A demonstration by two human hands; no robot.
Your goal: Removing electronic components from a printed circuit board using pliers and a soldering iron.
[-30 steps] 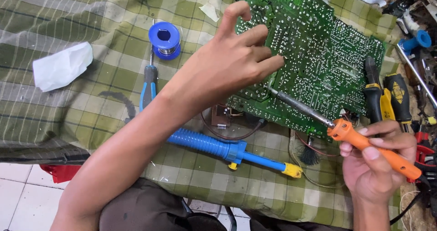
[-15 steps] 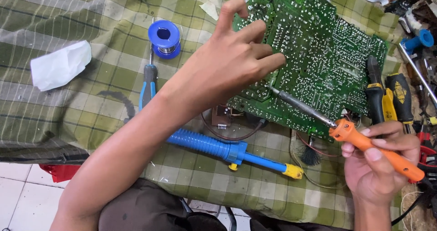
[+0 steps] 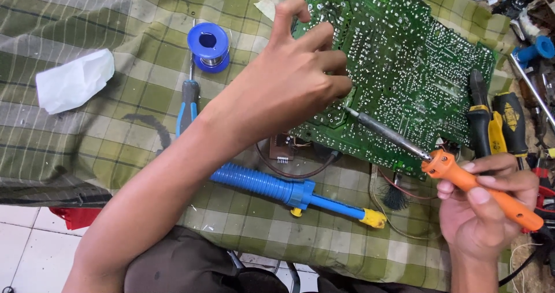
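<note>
R hand [image 3: 485, 212] grips orange soldering iron [image 3: 462, 177], tip on green circuit board [image 3: 416, 67]; L hand [image 3: 289, 91] half-open, empty, over board.

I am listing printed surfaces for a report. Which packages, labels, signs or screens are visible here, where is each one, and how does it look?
No package, sign or screen shows.
Label on the pliers handle: right of the green circuit board, a small yellow patch on a black grip.
White markings on the circuit board: fine print scattered over its green face, too small to read.
Solder spool: on the checked cloth, round, blue, no label visible.
</note>
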